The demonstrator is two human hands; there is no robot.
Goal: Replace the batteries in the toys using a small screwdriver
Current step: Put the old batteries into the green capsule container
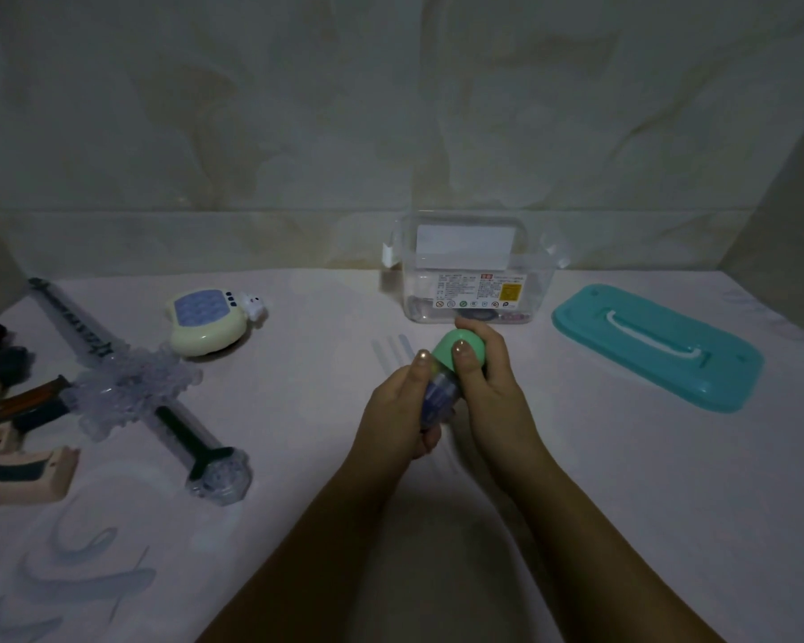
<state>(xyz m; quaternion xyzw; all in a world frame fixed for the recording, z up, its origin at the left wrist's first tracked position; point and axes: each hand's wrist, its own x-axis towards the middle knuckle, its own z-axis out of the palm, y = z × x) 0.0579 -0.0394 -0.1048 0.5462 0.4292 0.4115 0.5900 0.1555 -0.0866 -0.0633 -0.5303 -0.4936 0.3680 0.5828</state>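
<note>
In left hand [391, 410], right hand [489, 380]: capsule [445, 349]

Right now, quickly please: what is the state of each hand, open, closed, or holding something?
Left hand: closed, fingers gripping the bluish body of a small capped object.
Right hand: closed, fingers gripping its green cap.

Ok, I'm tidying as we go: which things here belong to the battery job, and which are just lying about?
In the job: green-capped piece, gripped by left hand and right hand; cream toy; clear sword toy; clear box, probably supplies.
Lying about: teal lid; pink and dark pieces at left edge, unclear what.
</note>
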